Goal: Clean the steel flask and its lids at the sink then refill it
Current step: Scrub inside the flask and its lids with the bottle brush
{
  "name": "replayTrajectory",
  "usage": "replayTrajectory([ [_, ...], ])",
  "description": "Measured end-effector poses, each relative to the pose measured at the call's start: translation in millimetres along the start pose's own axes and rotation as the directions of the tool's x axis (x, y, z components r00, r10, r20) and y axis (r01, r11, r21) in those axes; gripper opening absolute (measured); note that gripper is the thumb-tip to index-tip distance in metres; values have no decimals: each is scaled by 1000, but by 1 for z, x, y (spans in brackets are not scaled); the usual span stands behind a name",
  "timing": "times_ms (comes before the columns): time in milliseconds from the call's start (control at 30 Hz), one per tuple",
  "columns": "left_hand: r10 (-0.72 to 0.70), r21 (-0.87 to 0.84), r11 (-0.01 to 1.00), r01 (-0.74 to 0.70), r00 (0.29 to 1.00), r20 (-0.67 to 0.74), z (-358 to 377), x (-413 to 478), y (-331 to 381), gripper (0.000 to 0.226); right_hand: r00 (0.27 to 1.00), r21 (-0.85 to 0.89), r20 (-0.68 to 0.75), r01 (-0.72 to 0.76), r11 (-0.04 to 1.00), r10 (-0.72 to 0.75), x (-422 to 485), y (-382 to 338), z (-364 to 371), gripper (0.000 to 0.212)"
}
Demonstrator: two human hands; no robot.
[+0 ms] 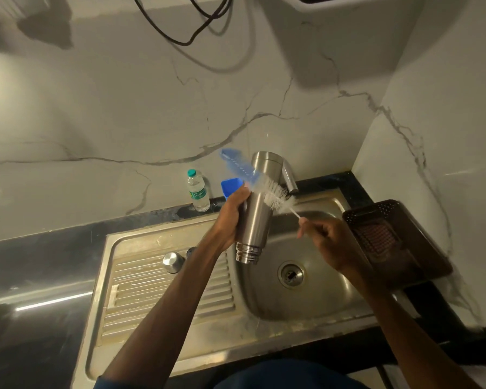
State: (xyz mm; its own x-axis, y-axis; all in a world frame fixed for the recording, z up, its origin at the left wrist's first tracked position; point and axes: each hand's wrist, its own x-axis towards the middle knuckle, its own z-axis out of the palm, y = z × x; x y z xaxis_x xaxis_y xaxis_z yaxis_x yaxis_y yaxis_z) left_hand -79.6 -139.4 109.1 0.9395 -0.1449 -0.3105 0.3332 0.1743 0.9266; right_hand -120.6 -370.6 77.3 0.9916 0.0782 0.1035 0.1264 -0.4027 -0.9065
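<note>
Left hand (233, 217) grips the steel flask (254, 220), tilted above the sink basin (264, 303), threaded mouth lowest. Right hand (330, 242) pinches the bottle brush (275, 196) handle; bristles lie across the flask body. Steel lid (173, 262) stands on the drainboard (166, 300).

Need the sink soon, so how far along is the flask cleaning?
Done: the flask is open; its steel lid and a small dark cap lie on the drainboard. In hand: the left hand grips the flask over the basin while the right hand holds a bottle brush across its outside. Left: rinsing, the lids perhaps, refilling, closing.
</note>
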Motion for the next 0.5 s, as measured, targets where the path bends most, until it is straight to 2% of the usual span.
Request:
replayTrajectory([
  [100, 19, -2, 1000, -19, 999, 28, 5, -1, -4, 42, 993, -12, -116, 15, 1000, -16, 22, 0, -3, 38],
  [200, -27, -41, 999, 29, 999, 47, 10, -4, -4, 47, 981, -23, -193, 29, 999, -33, 39, -5, -9, 42],
  [333, -46, -94, 994, 55, 994, 96, 9, -6, -2, 49, 981, -3, -185, 64, 998, -63, 38, -2, -2, 41],
  [500, -66, -136, 988, 75, 996, 68, 2, -6, -2, 45, 990, 82, -135, -15, 997, 26, 7, 7, 3, 37],
])
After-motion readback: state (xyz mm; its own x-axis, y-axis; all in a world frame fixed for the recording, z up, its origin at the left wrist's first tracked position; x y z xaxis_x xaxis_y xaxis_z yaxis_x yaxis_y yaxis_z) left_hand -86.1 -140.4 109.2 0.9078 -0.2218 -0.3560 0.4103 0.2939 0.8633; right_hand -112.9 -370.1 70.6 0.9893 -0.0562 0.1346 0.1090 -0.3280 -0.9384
